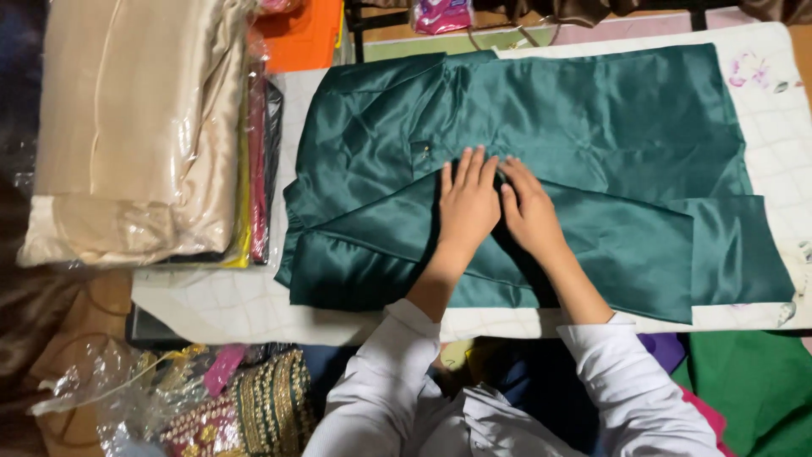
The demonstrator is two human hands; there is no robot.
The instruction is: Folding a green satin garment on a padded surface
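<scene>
head view, looking down at a work surface; a dark green satin garment (592,127) is lying spread across a white padded table cover (254,305), reaching from near the cover's left edge almost to its right edge; a folded flap of the same cloth is lying across its lower half, its diagonal edge running down to the right; the left hand (467,203) is lying flat on the garment near its middle, fingers stretched out and close together, palm down, gripping nothing; the right hand (529,211) is lying just beside it, likewise released and flat, fingers pointing up and to the left, its fingertips touching the left hand's edge; both hands are pressing on the cloth where the flap's edge is crossing; both forearms are coming out of white sleeves (626,381) at the lower edge; to the left of the garment a stack of beige satin cloth in clear plastic wrap (135,127) is resting, with thin red, yellow and black packets (258,161) standing on edge between the stack and the garment; at lower left, embroidered fabric with gold trim (262,406) is lying in crumpled plastic; an orange piece (296,34) is showing at the top; green cloth (753,381) is lying at lower right, below the table.
</scene>
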